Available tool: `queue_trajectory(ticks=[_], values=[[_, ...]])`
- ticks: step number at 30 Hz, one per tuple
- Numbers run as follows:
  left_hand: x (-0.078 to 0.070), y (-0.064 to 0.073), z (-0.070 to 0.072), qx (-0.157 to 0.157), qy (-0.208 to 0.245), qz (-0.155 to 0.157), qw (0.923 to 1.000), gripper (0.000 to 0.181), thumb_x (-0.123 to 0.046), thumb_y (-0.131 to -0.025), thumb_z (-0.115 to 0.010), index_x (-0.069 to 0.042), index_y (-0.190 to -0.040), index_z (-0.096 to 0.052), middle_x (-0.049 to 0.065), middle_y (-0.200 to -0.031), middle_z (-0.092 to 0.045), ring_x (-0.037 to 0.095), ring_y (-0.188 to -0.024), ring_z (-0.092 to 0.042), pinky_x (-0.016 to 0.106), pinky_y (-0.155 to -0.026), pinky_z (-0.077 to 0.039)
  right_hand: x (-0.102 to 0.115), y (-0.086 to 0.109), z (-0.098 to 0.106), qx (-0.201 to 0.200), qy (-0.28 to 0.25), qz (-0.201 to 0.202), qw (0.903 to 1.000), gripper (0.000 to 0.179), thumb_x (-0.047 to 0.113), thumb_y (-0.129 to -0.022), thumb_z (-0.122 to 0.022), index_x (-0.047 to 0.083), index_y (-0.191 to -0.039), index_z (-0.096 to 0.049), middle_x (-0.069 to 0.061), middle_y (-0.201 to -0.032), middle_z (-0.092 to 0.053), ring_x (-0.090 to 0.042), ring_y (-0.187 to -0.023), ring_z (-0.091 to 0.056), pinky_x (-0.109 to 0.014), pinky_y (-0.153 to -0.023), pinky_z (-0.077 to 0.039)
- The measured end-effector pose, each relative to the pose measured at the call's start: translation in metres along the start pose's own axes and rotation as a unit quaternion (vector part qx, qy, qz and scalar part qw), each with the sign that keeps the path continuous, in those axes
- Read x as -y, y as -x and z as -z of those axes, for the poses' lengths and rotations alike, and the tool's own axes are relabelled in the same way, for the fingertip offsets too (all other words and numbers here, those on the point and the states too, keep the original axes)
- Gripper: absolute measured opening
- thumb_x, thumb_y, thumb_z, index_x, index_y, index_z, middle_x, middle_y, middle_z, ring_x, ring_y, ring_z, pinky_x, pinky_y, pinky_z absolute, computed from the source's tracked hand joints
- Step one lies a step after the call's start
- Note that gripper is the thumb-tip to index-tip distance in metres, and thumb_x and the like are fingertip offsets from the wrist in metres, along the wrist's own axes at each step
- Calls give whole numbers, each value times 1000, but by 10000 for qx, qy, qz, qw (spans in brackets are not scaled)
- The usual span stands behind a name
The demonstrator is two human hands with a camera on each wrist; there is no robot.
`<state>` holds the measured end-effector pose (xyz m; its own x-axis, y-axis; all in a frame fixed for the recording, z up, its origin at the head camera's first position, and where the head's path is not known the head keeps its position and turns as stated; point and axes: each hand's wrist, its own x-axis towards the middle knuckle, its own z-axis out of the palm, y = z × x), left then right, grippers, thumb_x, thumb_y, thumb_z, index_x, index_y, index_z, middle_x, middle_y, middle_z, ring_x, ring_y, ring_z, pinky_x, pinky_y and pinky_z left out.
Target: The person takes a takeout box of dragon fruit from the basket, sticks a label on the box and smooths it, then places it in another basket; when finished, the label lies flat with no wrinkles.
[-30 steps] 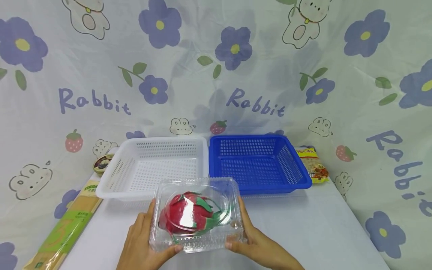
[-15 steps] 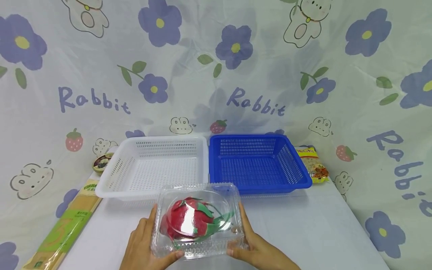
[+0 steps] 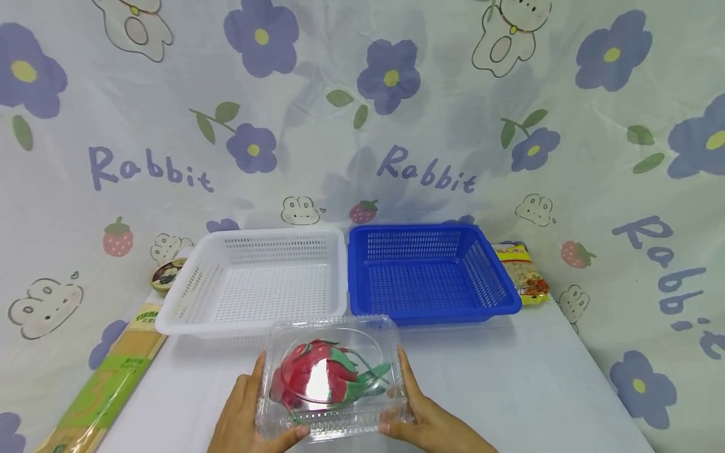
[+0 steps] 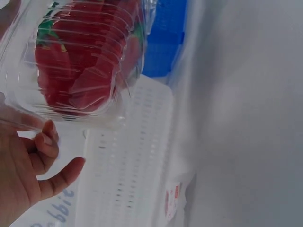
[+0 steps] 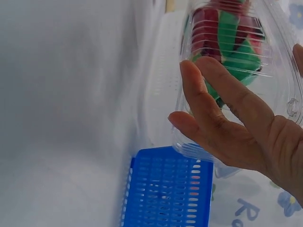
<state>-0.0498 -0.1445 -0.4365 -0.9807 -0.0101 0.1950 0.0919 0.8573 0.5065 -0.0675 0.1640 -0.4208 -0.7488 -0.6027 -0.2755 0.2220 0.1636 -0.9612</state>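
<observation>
A clear plastic clamshell box (image 3: 368, 333) with a red dragon fruit (image 3: 306, 377) inside is held between both hands in the head view. My left hand (image 3: 240, 412) grips its left side, with the thumb on the front edge. On the opposite side my right hand (image 3: 433, 421) holds it the same way. The left wrist view shows the box above the table, with the left hand's (image 4: 21, 172) fingers at its end. Fingers of the right hand (image 5: 236, 123) spread under the box in the right wrist view. Green scales show on the fruit.
Behind the box stand a white basket (image 3: 170, 324) and a blue basket (image 3: 436, 314), side by side. A pack of noodles (image 3: 102, 387) lies along the left edge, near a round tin (image 3: 164, 277). A yellow-topped food bag (image 3: 523, 277) sits right of the blue basket.
Both hands have brought the box slightly down in the head view, toward the person. Their hold on it looks the same, and the baskets stay where they were.
</observation>
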Motion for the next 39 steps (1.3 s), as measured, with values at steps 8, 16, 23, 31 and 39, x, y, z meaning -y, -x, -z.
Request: queue_trajectory(ticks=[8,16,23,31,39], values=[[0,0,-2,265,62,207,9994,130,-67,-59,-83,-17,-160,-17,1,-103,-48,11,-85,-41,29,-65,-42,-5,1,1,43,-404,-92,9991,101,33,-99,-60,49,-148,27,-19,-161,-21,-35,-137,-43,-56,-101,-45],[2,4,-6,158,109,126,9997,131,-66,-58,-84,-18,-160,-18,0,-104,-48,9,-86,-42,29,-65,-45,-7,4,1,149,-651,-30,9978,100,27,-101,-58,48,-149,27,-21,-157,-29,-31,-131,-51,-49,-101,-47],[6,7,-13,27,49,81,10000,131,-64,-55,-86,-16,-158,-22,-1,-101,-48,7,-84,-41,28,-64,-43,-14,4,2,387,-1302,72,9907,100,22,-103,-55,43,-149,31,-20,-155,-31,-29,-130,-53,-37,-100,-49],[13,6,-22,-53,41,-44,10000,132,-63,-55,-87,-17,-159,-21,-1,-99,-48,7,-82,-40,26,-63,-41,-22,-1,5,521,-1301,160,9900,100,20,-103,-54,39,-148,34,-22,-157,-25,-28,-133,-50,-33,-104,-46],[15,1,-27,293,102,70,9995,131,-65,-57,-86,-13,-158,-21,3,-101,-48,10,-81,-40,29,-64,-42,-26,-6,9,310,-557,13,9980,103,27,-102,-57,36,-150,33,-24,-160,-15,-34,-139,-42,-48,-110,-39]])
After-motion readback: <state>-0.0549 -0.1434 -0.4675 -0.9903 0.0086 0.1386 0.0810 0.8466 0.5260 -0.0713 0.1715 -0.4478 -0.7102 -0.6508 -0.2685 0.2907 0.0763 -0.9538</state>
